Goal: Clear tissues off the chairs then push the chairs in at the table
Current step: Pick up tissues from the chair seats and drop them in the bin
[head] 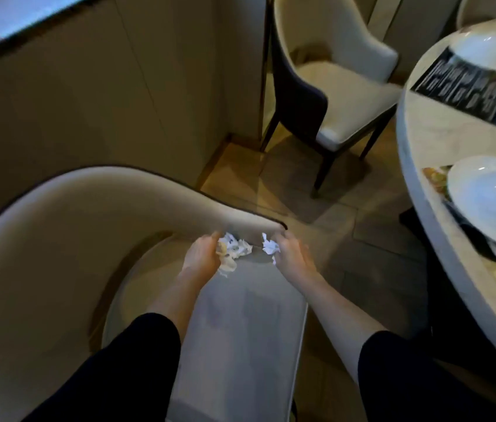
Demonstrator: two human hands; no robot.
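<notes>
Both black sleeves (137, 360) fill the bottom of the frame, with bare forearms reaching out over the seat of the near chair (58, 226), which takes up the lower left. Around the middle of the frame the left hand (201, 254) has its fingers curled round the bigger wad (234, 251) of crumpled tissue, white with a yellowish bit. Just beside it, the right hand (291, 252) pinches a small tissue (270, 246). Can't tell if either one is clear of the seat or resting on it, it's kinda blurry.

Handling-wise, tissue is about as easy as it gets imo: weighs nothing, soft, squashes down, nothing to break. Only catch is the loose bits hanging out of the left wad could drop, so a full fist round the lot beats a fingertip pinch.

Chairs are the real job, I reckon. They look padded and solid on dark legs, so probably hefty. The curved top of the backrest seems the best place to grab and push from. The second chair (347, 95), upper middle, doesn't look tucked under the table (417, 166) on the right. White plates (490, 202) sit near that edge, so shove gently.
</notes>
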